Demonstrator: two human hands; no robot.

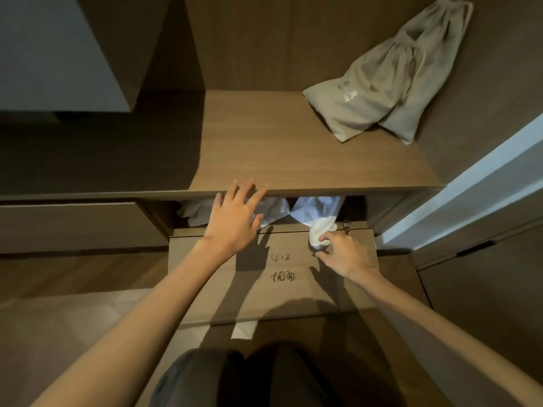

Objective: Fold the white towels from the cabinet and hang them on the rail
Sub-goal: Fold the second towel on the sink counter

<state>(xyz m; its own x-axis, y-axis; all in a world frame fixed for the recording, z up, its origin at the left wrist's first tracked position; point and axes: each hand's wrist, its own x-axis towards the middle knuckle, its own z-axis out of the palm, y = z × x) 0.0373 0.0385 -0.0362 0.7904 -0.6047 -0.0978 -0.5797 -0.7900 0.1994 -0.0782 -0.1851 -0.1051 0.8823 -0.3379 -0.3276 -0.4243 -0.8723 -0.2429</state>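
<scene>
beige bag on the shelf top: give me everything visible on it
The beige cloth bag looks like soft woven fabric, wrinkled and slack. Its gathered drawstring neck is at the upper end, leaning against the cabinet's back corner; its lower end rests on the wooden shelf top, toward the right rear. It appears doubled, or two bags overlapped, ending in two lobes. A faint pale print shows on the front, unreadable. Neither hand touches it.

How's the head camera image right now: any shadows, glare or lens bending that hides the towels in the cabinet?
Head view: dim and warm; the white towels sit half in shadow under the wooden shelf, brightest where the right hand pinches one; the open left hand casts hard shadows on the folded-down flap; wide-angle bending curves the edges; no glare.
</scene>
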